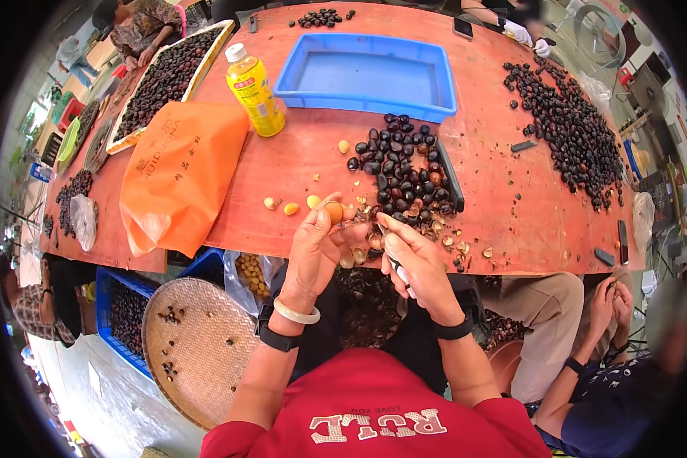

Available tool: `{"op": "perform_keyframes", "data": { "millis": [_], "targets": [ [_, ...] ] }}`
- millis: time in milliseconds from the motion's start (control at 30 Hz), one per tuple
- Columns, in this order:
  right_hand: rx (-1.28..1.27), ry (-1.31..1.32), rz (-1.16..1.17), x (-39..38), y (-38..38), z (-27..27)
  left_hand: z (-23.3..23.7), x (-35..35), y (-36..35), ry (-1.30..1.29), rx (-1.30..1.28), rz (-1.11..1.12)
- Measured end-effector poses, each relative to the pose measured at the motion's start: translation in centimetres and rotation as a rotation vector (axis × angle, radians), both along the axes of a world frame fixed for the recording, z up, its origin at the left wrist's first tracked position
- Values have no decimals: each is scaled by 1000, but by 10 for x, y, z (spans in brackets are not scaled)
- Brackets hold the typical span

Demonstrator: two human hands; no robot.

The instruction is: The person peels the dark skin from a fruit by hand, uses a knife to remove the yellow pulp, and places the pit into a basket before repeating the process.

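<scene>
My left hand point(310, 250) is closed, with a round orange-brown nut point(333, 212) pinched between thumb and fingers at the table's near edge. Close beside it, my right hand point(421, 266) grips a small tool with a white and black handle point(398, 273), apparently a knife; its blade is hard to see. Just beyond both hands lies a pile of dark, glossy nuts point(395, 164), with broken shell pieces point(437, 227) scattered at its near side. Several peeled yellow kernels, among them one yellow kernel point(291, 208), rest left of my left hand.
Beyond the pile sits a blue tray point(366, 104). An orange bag point(182, 172) and a yellow drink bottle point(256, 91) stand to the left. More dark nuts point(569, 130) cover the right side. Below left is a woven basket point(198, 351); a co-worker's hands point(612, 301) are at right.
</scene>
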State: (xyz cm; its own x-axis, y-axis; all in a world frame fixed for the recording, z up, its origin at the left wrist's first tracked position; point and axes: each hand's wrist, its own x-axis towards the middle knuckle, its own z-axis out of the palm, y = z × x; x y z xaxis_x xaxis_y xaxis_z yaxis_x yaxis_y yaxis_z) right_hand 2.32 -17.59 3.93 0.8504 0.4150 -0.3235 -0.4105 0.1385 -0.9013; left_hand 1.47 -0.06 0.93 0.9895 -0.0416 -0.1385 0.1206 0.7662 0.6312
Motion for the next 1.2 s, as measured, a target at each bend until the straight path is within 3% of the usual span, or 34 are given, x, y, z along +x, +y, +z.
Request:
{"op": "perform_keyframes", "data": {
  "millis": [733,1100,1200],
  "targets": [
    [-153,-234,230,22,8,21,-5,-3,-4,-3,253,-21],
    [-83,-153,220,20,10,15,-7,-7,-7,-71,285,30],
    [32,-65,154,17,15,5,-7,-8,-13,-125,458,146]
  ]
}}
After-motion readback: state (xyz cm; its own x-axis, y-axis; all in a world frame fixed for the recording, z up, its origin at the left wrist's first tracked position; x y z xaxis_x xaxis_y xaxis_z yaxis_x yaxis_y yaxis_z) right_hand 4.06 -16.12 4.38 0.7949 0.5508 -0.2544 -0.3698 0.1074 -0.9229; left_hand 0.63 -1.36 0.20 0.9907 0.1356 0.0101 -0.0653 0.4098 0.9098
